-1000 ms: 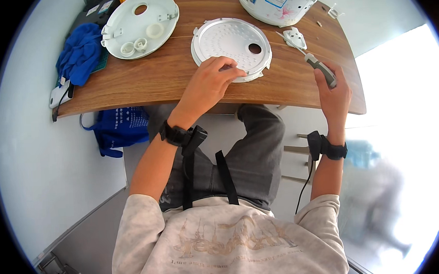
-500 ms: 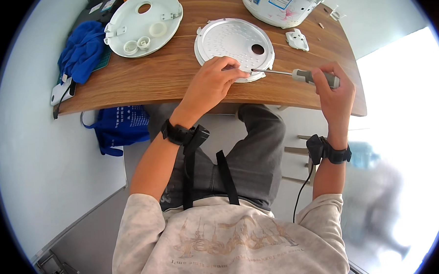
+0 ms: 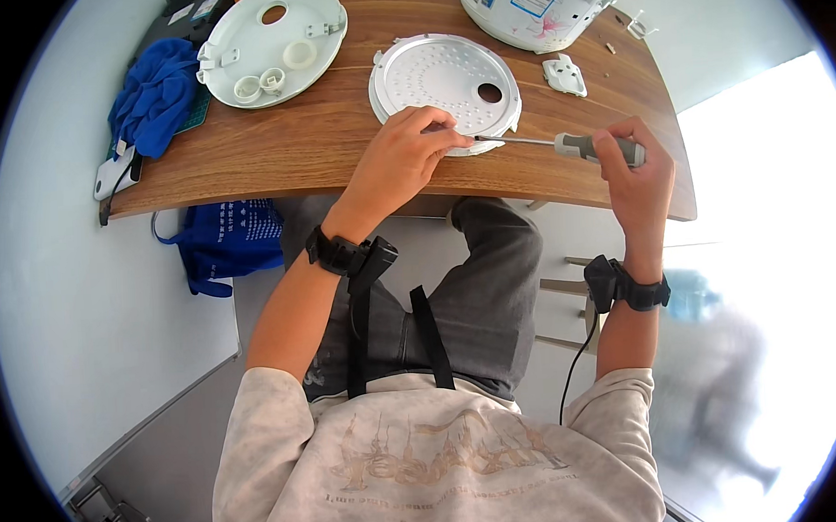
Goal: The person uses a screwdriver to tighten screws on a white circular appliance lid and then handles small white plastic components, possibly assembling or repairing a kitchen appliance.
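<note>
My right hand (image 3: 642, 163) is wrapped round the grey-and-white handle of a screwdriver (image 3: 572, 146). Its thin shaft points left, nearly level, and the tip meets the fingertips of my left hand (image 3: 409, 154). Those fingers are pinched together over the near rim of a round silver lid plate (image 3: 428, 69), and whatever they hold is too small to make out. Rows of small dimples and one round hole show on the plate, which lies flat on the wooden table (image 3: 288, 159).
At the back left lies a round white cover (image 3: 245, 45) with small ring parts on it. A blue cloth (image 3: 157, 95) and a white power bank (image 3: 116, 174) are left of it. Back right stand a white appliance body (image 3: 533, 18) and a small white bracket (image 3: 565, 75).
The screwdriver tip has shifted slightly left and down, onto my left fingertips. My left hand has barely moved.
</note>
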{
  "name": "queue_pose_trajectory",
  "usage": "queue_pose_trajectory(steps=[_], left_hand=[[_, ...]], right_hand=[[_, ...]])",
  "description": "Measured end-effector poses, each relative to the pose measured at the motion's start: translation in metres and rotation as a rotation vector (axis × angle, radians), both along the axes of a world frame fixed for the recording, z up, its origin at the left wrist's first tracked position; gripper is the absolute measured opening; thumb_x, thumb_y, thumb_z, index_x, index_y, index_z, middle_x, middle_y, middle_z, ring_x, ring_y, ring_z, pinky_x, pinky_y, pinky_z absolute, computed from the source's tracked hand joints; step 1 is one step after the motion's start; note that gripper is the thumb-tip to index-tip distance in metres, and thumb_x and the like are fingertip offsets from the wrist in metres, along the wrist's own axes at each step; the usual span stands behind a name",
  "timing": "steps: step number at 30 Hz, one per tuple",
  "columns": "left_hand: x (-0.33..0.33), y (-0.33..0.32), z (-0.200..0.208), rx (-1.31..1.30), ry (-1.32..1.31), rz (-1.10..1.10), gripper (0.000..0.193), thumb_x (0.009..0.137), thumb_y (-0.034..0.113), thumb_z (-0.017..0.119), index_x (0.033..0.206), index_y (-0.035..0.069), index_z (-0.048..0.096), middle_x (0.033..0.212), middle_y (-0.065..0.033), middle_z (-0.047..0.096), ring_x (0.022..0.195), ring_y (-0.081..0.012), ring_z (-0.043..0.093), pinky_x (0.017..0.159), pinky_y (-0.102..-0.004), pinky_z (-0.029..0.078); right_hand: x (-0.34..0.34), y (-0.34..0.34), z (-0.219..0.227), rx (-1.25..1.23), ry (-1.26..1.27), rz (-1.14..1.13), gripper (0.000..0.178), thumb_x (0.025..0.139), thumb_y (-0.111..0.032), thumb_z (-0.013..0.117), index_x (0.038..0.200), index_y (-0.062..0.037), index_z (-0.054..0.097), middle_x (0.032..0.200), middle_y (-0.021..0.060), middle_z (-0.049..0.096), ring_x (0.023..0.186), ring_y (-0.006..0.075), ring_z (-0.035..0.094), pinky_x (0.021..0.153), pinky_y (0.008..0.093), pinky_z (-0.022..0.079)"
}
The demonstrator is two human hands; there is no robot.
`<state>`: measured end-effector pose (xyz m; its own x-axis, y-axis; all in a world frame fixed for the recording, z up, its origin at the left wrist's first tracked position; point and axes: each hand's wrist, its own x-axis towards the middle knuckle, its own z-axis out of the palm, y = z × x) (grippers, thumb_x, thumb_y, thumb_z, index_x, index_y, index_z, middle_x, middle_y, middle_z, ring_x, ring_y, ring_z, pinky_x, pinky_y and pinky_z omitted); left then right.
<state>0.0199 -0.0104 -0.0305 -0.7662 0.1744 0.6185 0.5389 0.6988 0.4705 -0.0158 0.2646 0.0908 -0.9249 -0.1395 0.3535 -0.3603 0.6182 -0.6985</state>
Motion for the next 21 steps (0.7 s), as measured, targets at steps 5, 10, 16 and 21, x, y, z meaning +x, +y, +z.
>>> queue_pose_trajectory(steps=[5,10,16,21], left_hand=[[0.001,0.000,-0.001,0.002,-0.008,-0.002,0.027,0.089,-0.002,0.068,0.108,0.016,0.078,0.111,-0.0026,0.065,0.106,-0.0250,0.064,0.092,-0.0392,0.054],[0.000,0.001,0.001,0.005,0.004,-0.001,0.028,0.089,-0.002,0.069,0.108,0.016,0.079,0.110,-0.0022,0.065,0.105,-0.0248,0.064,0.091,-0.0389,0.055],[0.001,0.000,0.000,-0.003,0.004,0.001,0.027,0.090,-0.003,0.069,0.108,0.016,0.078,0.111,-0.0023,0.065,0.105,-0.0247,0.065,0.091,-0.0386,0.055],[0.000,-0.001,0.000,-0.001,-0.005,-0.003,0.027,0.090,-0.002,0.069,0.108,0.016,0.078,0.111,-0.0026,0.065,0.105,-0.0248,0.065,0.091,-0.0385,0.055]], right_hand=[[-0.001,-0.002,0.000,-0.027,0.032,0.002,0.023,0.091,-0.023,0.076,0.087,-0.0020,0.068,0.067,0.0014,0.060,0.064,0.0088,0.049,0.060,0.0275,0.043],[0.000,-0.001,0.003,0.016,0.013,-0.007,0.024,0.091,-0.024,0.076,0.087,-0.0022,0.068,0.067,0.0026,0.061,0.064,0.0093,0.049,0.060,0.0284,0.043],[-0.002,-0.007,0.012,0.117,0.098,0.052,0.023,0.088,-0.024,0.074,0.087,-0.0020,0.067,0.064,0.0061,0.058,0.060,0.0135,0.049,0.059,0.0304,0.044],[-0.002,-0.030,0.044,0.287,0.104,0.152,0.024,0.086,-0.024,0.073,0.083,-0.0023,0.064,0.065,0.0103,0.061,0.057,0.0221,0.051,0.058,0.0349,0.044]])
